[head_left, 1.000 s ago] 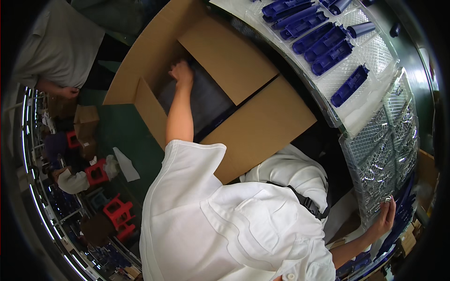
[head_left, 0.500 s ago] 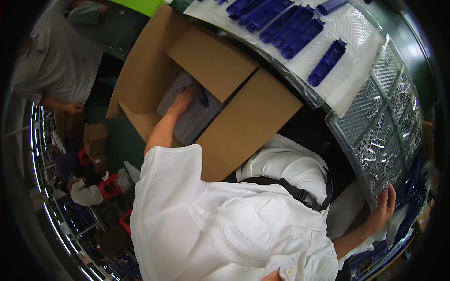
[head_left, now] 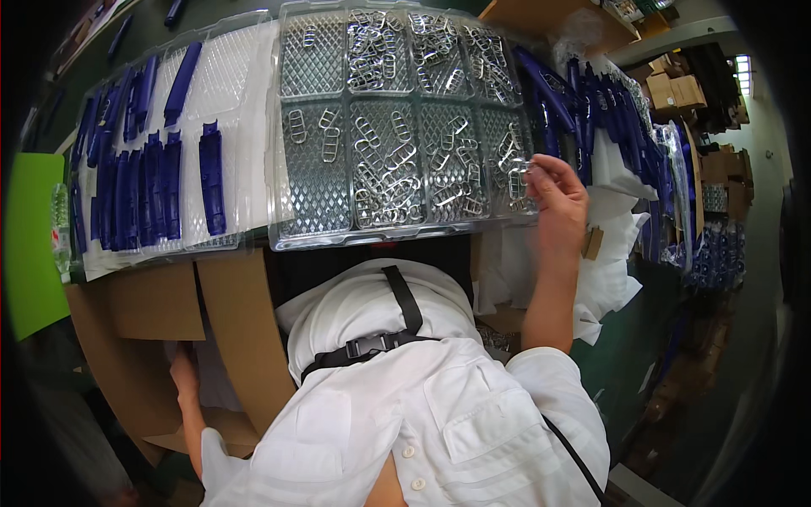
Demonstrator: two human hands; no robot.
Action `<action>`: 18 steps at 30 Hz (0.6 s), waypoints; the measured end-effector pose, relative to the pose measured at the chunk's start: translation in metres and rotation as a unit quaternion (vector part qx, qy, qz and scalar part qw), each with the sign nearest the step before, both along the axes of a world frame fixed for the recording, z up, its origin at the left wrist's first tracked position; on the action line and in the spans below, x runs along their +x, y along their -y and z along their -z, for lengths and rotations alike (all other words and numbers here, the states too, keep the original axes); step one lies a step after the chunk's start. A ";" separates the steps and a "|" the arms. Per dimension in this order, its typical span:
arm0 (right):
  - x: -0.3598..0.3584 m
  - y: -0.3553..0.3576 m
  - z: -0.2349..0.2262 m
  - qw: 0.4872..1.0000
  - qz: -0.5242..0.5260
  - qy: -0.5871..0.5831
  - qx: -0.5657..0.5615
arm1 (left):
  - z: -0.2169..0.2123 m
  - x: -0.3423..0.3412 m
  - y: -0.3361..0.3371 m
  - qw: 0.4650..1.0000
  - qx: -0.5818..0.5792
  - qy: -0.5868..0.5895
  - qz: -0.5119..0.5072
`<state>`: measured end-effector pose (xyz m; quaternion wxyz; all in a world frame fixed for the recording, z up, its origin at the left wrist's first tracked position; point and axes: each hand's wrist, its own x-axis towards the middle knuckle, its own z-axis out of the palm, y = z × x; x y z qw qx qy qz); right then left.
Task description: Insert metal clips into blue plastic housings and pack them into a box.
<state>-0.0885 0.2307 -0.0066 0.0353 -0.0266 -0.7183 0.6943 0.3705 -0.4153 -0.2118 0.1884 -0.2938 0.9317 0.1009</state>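
My right hand (head_left: pixel 559 190) is raised over the right end of a clear plastic tray (head_left: pixel 314 203). Thumb and forefinger pinch a small shiny metal loop piece (head_left: pixel 525 167), partly covered by the fingertips. Many similar oblong metal loops (head_left: pixel 389 182) lie loose in the tray's compartments. At lower left, my left hand (head_left: pixel 184 373) reaches down inside an open cardboard box (head_left: pixel 245 317). Its fingers are in shadow by the box flap, so their grip is hidden. A pale sheet (head_left: pixel 218 372) shows inside the box.
Left of the metal loops, blue plastic shells (head_left: pixel 211 177) lie in rows on white sheeting in another clear tray. More blue parts (head_left: pixel 621 110) are heaped at right beside crumpled white paper (head_left: pixel 608 253). A green panel (head_left: pixel 34 237) stands at far left.
The view has swung from the box toward the trays. My right hand has moved from the tray's edge to a pinch over its right end. My left hand is still inside the box.
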 end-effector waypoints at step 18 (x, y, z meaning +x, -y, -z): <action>0.012 0.025 -0.001 0.993 0.026 -0.067 0.094 | -0.208 -0.280 -0.287 0.439 0.836 -0.215 -0.249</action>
